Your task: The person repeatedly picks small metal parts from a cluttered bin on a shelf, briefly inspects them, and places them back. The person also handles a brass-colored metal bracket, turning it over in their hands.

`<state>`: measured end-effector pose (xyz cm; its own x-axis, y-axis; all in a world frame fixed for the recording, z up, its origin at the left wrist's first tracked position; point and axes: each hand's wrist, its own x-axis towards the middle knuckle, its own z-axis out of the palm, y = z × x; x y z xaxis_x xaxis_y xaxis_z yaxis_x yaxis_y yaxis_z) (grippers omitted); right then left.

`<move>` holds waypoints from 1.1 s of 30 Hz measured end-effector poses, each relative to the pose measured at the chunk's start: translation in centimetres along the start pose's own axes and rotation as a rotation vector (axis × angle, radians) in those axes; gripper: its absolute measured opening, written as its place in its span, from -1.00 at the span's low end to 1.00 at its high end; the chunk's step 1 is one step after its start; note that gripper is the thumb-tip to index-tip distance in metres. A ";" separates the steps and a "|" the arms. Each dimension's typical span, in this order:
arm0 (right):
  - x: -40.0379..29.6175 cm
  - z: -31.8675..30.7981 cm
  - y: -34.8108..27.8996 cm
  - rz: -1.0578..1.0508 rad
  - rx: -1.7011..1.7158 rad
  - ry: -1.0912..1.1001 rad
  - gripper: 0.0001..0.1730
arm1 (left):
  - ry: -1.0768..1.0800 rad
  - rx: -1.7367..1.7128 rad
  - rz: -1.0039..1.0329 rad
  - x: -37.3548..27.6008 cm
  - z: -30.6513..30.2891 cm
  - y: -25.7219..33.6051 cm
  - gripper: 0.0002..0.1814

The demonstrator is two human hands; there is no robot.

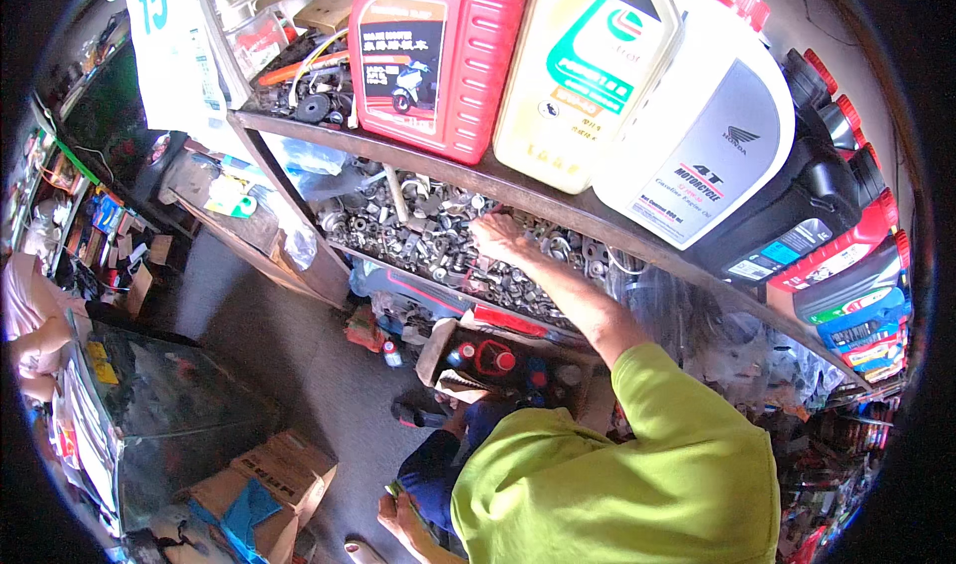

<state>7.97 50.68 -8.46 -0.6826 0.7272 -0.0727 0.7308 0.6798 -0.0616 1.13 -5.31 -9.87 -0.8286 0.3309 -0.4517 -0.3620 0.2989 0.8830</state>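
Observation:
My right hand (497, 235) reaches onto a shelf into a wide heap of loose small metal parts (441, 247). Its fingers are bent at the parts; whether they pinch one cannot be seen. Low in the picture, my left hand (403, 519) is closed around a narrow dark thing with a green edge (394, 489), beside my leg. A pale rod-like handle (396, 194) stands out of the heap, left of my right hand. Above the heap, a red oil bottle (429, 64), a cream oil bottle (586, 79) and a white oil bottle (702, 138) stand on the upper shelf.
The metal edge of the upper shelf (448, 164) crosses above my right arm. Below the heap is an open box with bottles (441, 351). A cardboard box (276, 482) lies at lower left, beside a dark cabinet (187, 444). Another person's arm (45, 332) shows at far left.

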 end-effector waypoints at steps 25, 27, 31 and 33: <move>-1.1 2.0 -1.9 0.352 0.653 0.180 -0.84 | 0.056 -0.081 -0.032 -0.2 -0.5 0.3 -0.89; -1.1 1.4 -1.8 0.375 0.514 0.063 -0.87 | 0.062 -0.080 -0.058 -0.3 -0.7 0.4 -0.90; -1.3 1.7 -1.6 0.236 0.252 0.063 -0.88 | 0.091 -0.062 -0.066 -0.5 -0.6 0.9 -0.93; -1.0 0.8 -2.0 0.171 0.091 -0.030 -0.88 | 0.079 -0.035 -0.057 -0.1 -1.3 -0.2 -0.96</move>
<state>7.19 48.49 -9.10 -0.5492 0.8271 -0.1196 0.8343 0.5343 -0.1359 0.78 -6.57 -9.85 -0.8370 0.2422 -0.4907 -0.4228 0.2830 0.8609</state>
